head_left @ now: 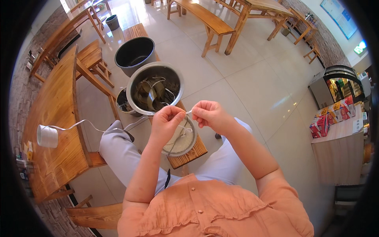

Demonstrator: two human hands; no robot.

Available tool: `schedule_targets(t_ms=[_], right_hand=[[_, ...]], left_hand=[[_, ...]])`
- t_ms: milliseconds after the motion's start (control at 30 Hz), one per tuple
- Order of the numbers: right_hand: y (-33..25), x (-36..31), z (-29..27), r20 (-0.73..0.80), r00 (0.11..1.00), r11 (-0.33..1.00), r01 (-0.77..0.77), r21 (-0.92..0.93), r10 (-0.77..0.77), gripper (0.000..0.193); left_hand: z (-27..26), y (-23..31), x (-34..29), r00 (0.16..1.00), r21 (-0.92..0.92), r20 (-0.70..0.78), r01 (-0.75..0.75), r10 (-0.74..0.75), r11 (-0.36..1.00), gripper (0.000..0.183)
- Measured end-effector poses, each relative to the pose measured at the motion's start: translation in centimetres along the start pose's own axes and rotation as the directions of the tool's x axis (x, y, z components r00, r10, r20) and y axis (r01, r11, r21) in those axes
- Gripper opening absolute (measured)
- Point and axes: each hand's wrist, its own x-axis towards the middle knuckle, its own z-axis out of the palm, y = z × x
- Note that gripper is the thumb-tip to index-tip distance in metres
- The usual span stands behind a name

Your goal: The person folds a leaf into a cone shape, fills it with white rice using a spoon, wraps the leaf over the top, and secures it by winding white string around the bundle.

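Above a metal bowl of pale grains [184, 143], my two hands are close together with fingertips pinched. A white ribbon [189, 112] spans the small gap between them; my left hand [167, 120] and my right hand [208, 114] each grip it. From a white spool [47, 136] on the table at the left, the ribbon [93, 124] runs across my left knee toward my hands. Just beyond them stands a steel pot [179, 87] holding long dark green leaves [150, 94] and pale strips. A thin dark strand hangs down over the grain bowl.
The bowl and pot stand on a narrow wooden bench [193, 152] between my legs. Behind the pot is a black bucket [136, 55]. A wooden table [55, 110] flanks me on the left. At the right, red boxes [319, 125] sit on a counter [337, 158] near a display case.
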Motion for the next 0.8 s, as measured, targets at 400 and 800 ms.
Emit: schedule_targets(t_ms=[400,800], right_hand=[[2.9,0.7,1.8,-0.051,0.786,0.663,0.484,-0.571,-0.617,0.004],[2.5,0.6,1.8,0.474,0.451,-0.162,0.574,-0.803,-0.756,0.010]], left_hand=[[0.8,-0.7,-0.3,0.999,0.081,-0.032,-0.005,0.007,0.997,0.009],[-0.9,-1.2,-0.8,0.872,-0.537,0.168,0.472,-0.460,0.699,0.007]])
